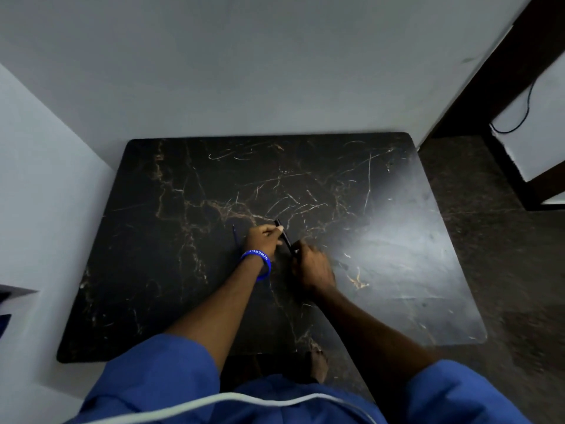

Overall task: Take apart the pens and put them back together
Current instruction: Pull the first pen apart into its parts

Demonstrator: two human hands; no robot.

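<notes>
A dark pen (284, 235) is held over the middle of the black marble table (171, 234), slanting from upper left to lower right. My left hand (262, 240), with a blue wristband, pinches the pen's upper end. My right hand (312, 266) grips its lower end, which is hidden in the fingers. A thin dark blue pen part (234, 235) lies on the table just left of my left hand. A small dark piece (341, 264) lies right of my right hand; I cannot tell what it is.
The table stands against a white wall (244, 71) at the back and left. Dark floor (504, 255) lies to the right, with dark wooden furniture (519, 56) and a black cable (519, 117) at the upper right.
</notes>
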